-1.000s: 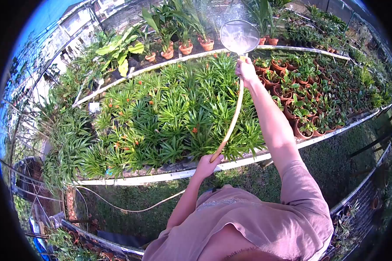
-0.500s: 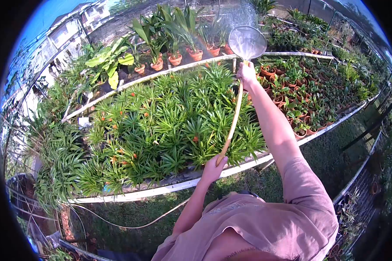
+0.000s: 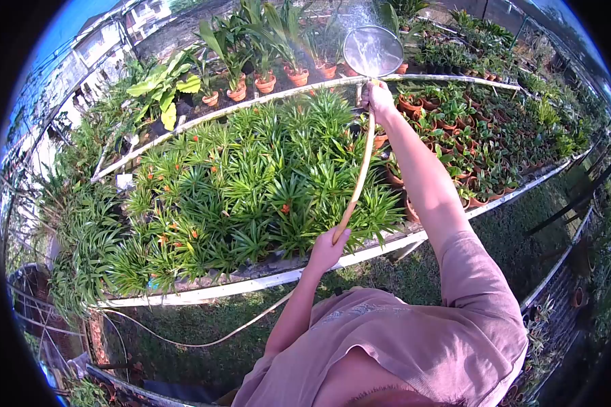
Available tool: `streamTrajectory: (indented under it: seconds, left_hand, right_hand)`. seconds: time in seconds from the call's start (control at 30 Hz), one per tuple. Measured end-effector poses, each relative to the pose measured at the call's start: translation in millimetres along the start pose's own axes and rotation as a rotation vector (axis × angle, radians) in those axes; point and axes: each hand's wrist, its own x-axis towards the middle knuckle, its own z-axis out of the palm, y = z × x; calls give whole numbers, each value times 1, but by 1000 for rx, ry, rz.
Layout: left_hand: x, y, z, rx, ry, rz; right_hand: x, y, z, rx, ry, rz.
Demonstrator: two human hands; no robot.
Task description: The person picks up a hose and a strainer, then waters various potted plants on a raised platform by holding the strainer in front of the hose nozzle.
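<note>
Hose [image 3: 364, 166] spraying, two-handed.
Right fingers [image 3: 368, 100] gripping it just below spray head [image 3: 373, 53]; left fingers [image 3: 326, 241] gripping it lower, leafy plants [image 3: 251, 183] beyond.

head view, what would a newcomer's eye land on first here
Probably the big round spray head at top centre, throwing water, with the right hand gripping just below it. Next, the yellow hose curving down to the left hand, which is closed around it. Then the dense, spiky green plants across the middle, dotted with orange.
</note>
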Motion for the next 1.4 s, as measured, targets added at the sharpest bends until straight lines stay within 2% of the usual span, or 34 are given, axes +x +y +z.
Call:
streamTrajectory:
  seconds: [0.17, 0.37, 0.43, 0.53, 0.73, 0.83, 0.97, 1.0, 1.03, 1.1, 1.27, 1.4]
  left_hand:
    - [24, 37, 45, 14, 54, 4]
    - [51, 76, 113, 60, -66, 35]
    - [60, 81, 137, 69, -112, 13]
    - [69, 91, 165, 78, -103, 54]
    - [85, 99, 200, 108, -140, 23]
    - [84, 92, 213, 61, -124, 88]
    - [77, 88, 201, 66, -195, 0]
    - [75, 85, 197, 37, -180, 28]
    - [74, 78, 193, 34, -198, -27]
    - [67, 79, 185, 38, -156, 58]
    - [56, 57, 176, -5, -171, -3]
    - [56, 55, 167, -49, -101, 23]
  right_hand:
    - [35, -32, -58, 43, 65, -78]
    - [67, -69, -160, -51, 147, -85]
    - [75, -77, -198, -10, 146, -63]
    - [79, -88, -243, -37, 251, -36]
    - [87, -102, -297, -86, 376, -101]
    - [84, -105, -307, -146, 428, -121]
    - [74, -97, -311, -117, 361, -163]
    - [58, -101, -298, -106, 374, -145]
    - [43, -107, -281, -98, 383, -130]
    - [39, -99, -269, -132, 359, -109]
    - [32, -79, -234, -220, 247, -15]
    - [39, -69, -223, -198, 301, -74]
